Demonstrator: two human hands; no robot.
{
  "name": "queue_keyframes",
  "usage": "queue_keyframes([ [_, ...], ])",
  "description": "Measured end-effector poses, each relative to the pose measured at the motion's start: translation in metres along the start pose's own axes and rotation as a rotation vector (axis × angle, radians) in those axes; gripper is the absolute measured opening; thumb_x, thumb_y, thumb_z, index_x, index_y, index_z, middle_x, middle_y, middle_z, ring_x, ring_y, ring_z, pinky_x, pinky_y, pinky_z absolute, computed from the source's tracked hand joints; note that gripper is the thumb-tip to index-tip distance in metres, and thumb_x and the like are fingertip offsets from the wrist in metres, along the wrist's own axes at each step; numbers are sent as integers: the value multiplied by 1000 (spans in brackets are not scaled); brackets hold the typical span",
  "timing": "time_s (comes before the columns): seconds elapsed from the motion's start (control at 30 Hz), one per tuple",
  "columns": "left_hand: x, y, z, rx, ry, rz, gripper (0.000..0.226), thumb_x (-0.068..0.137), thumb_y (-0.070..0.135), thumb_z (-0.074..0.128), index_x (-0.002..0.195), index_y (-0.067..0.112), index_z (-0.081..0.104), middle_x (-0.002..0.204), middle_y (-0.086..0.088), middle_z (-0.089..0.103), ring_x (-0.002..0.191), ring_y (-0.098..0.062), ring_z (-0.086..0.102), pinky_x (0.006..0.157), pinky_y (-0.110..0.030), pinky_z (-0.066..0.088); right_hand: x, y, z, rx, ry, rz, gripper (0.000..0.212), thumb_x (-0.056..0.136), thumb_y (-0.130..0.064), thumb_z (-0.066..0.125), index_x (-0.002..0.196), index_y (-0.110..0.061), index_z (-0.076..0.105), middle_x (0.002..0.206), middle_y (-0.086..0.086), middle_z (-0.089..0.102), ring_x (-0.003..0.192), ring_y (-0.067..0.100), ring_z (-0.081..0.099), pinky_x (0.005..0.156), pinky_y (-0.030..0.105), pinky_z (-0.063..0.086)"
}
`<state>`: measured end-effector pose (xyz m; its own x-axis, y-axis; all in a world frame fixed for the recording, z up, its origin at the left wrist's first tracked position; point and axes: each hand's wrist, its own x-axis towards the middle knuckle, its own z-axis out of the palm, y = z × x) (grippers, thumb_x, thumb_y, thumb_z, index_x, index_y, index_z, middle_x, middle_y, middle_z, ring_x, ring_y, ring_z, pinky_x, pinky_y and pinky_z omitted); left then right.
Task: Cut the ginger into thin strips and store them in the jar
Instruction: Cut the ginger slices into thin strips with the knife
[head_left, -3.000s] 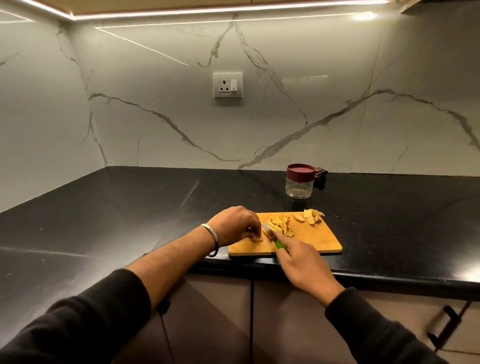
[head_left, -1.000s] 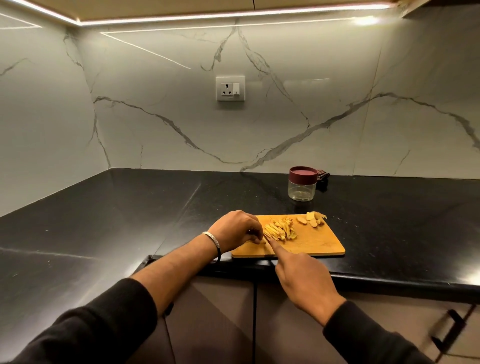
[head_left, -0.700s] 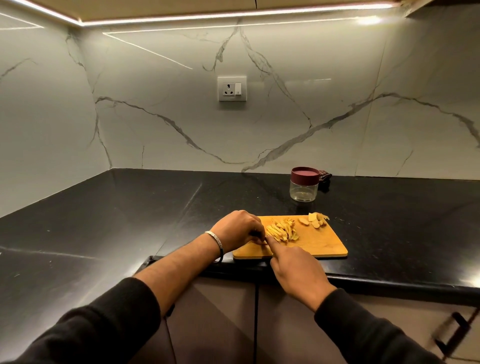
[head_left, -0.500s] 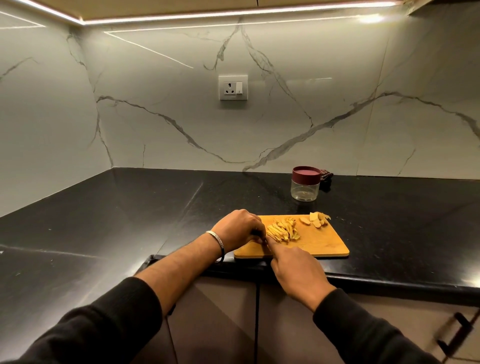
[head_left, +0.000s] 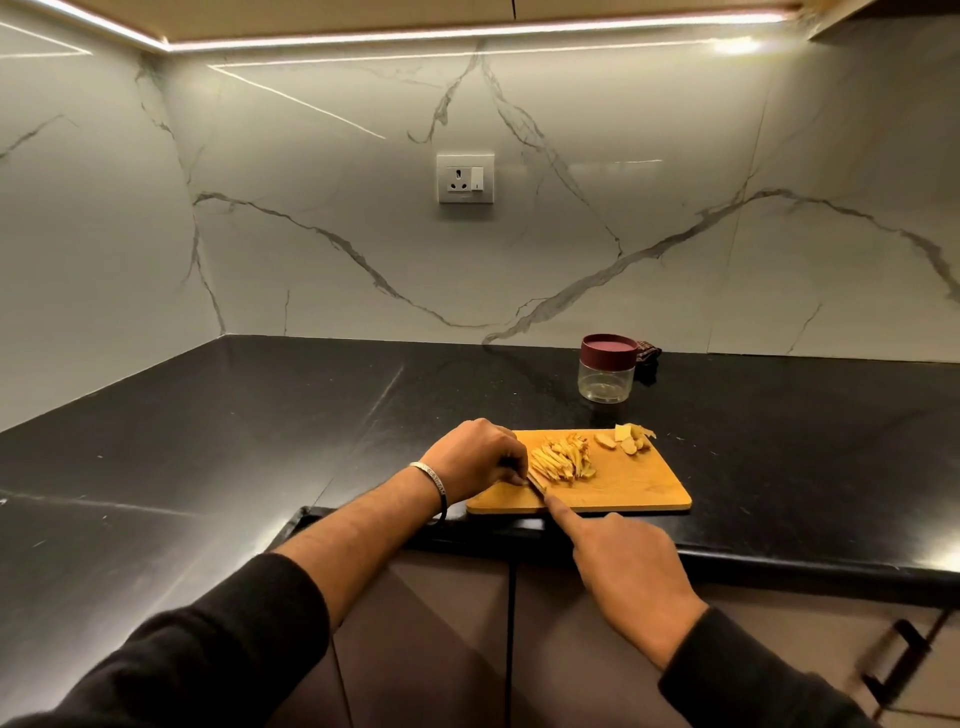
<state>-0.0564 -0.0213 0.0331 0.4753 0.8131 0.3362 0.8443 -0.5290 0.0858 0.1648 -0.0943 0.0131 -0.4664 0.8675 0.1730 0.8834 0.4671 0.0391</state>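
Observation:
A wooden cutting board (head_left: 639, 486) lies at the front edge of the black counter. A pile of thin ginger strips (head_left: 563, 458) sits on its left half, and a few ginger slices (head_left: 626, 439) lie at its back right corner. My left hand (head_left: 475, 457) is curled at the board's left end, its fingertips down on the board beside the strips; what they hold is hidden. My right hand (head_left: 623, 566) grips a knife (head_left: 537, 484), index finger stretched along its spine, blade down next to my left fingertips. A clear jar (head_left: 607, 369) with a maroon lid stands behind the board.
A dark cloth (head_left: 648, 353) lies behind the jar against the marble wall. A wall socket (head_left: 465, 177) sits above the counter. Cabinet doors run below the counter (head_left: 260, 415), with a dark handle (head_left: 893, 660) at the lower right.
The knife blade has stayed at the left end of the strip pile while my right hand shifted slightly back. The green handle seen three seconds ago is now covered by my hand.

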Motion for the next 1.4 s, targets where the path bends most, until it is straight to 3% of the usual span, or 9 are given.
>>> queue_keyframes([
  [0.37, 2, 4, 2, 63, -30, 33, 29, 93, 16, 66, 120, 27, 70, 109, 4, 66, 90, -9, 64, 83, -23, 55, 2, -5, 3, -7, 14, -5, 61, 109, -24, 34, 160, -36, 3, 84, -2, 48, 75, 17, 50, 66, 34, 43],
  [0.5, -2, 2, 4, 15, 42, 8, 21, 91, 15, 68, 111, 21, 71, 106, 1, 71, 91, -12, 67, 85, -27, 57, 2, -1, 5, 143, 21, 6, 58, 108, -32, 32, 159, -40, 6, 82, -6, 48, 74, 11, 49, 67, 28, 43],
  [0.67, -9, 2, 13, 5, 142, -19, 13, 91, 23, 69, 103, 22, 68, 109, 3, 66, 88, -12, 65, 81, -29, 57, 5, 1, 3, 394, 26, 45, 54, 107, -33, 36, 158, -40, 18, 76, -8, 53, 65, 7, 49, 53, 20, 33],
  [0.87, -7, 2, 8, 3, 83, 13, 13, 92, 20, 67, 102, 21, 77, 106, 3, 72, 93, -10, 67, 90, -21, 53, 22, -1, -1, 508, -14, 40, 53, 107, -32, 40, 157, -40, 24, 85, -11, 56, 73, 7, 53, 58, 19, 38],
  [1.17, -3, 3, 5, 72, 66, 28, 17, 94, 16, 66, 106, 21, 76, 107, 1, 73, 93, -12, 69, 90, -26, 55, 31, -4, -1, 533, -52, 26, 54, 106, -31, 40, 157, -38, 24, 100, -4, 64, 80, 9, 57, 72, 28, 50],
  [1.4, -4, 3, 8, 82, 88, 19, 16, 93, 16, 67, 105, 21, 76, 104, 1, 74, 91, -12, 70, 88, -27, 57, 32, -4, 0, 472, -62, -1, 56, 106, -33, 40, 158, -37, 19, 91, -6, 57, 78, 8, 53, 65, 24, 42],
])
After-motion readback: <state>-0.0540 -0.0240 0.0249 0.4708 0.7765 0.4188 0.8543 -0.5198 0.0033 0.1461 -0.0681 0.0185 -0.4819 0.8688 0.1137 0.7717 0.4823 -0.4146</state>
